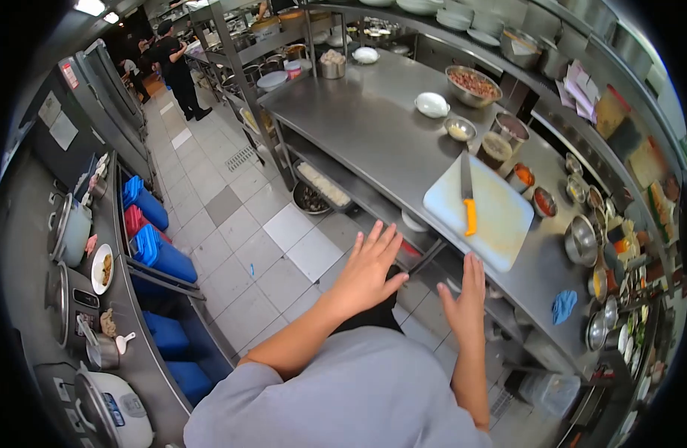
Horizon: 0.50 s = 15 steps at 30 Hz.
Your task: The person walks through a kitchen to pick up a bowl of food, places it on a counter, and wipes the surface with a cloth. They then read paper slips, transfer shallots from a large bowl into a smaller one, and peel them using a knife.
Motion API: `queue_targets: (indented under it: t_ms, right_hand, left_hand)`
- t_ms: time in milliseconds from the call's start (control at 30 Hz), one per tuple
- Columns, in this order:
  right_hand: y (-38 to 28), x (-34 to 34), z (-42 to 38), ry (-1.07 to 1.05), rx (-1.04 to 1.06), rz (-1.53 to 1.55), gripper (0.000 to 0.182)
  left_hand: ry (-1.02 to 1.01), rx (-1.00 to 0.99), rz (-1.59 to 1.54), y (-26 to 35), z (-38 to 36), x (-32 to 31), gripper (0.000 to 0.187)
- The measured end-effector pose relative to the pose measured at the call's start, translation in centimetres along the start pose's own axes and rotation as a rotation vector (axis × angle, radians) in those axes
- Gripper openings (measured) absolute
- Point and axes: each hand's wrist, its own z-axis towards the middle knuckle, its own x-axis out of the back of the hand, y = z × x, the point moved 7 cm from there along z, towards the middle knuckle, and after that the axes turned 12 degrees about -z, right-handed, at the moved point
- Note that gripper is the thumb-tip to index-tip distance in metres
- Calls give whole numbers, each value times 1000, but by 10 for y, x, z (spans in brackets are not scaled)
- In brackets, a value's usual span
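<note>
My left hand is held out in front of my body with its fingers spread, holding nothing. My right hand is raised beside the front edge of the steel worktable, its thumb apart from the straight fingers. Nearest to it is a white cutting board lying on the table. Across the board rests a knife with a yellow handle, the blade pointing away from me. Neither hand visibly touches the board or the knife.
Several metal bowls stand along the table's back, including a large bowl of chopped food. A blue cloth lies at the right. On the left counter are a rice cooker and a plate of food. A person stands in the far aisle.
</note>
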Motion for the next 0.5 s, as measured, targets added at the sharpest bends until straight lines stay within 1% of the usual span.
queue_targets:
  t_ms: [167,300,400,500]
  right_hand:
    - [13,-22,13,-9,-20,-81,77]
    - [-7,-19,5,9,46,10,78]
    - [-27,-27,11,-43,58,99,80]
    - [-30,-45,41,-62,59,42,79]
  left_hand:
    - [13,36,31,-36,8,-17,70]
    - [-37,-1,-11,-43,20,-37,72]
    - [-73,-24,-17,-47,35,-45,73]
    - [-94,-24,-9,-59,49,-40,72]
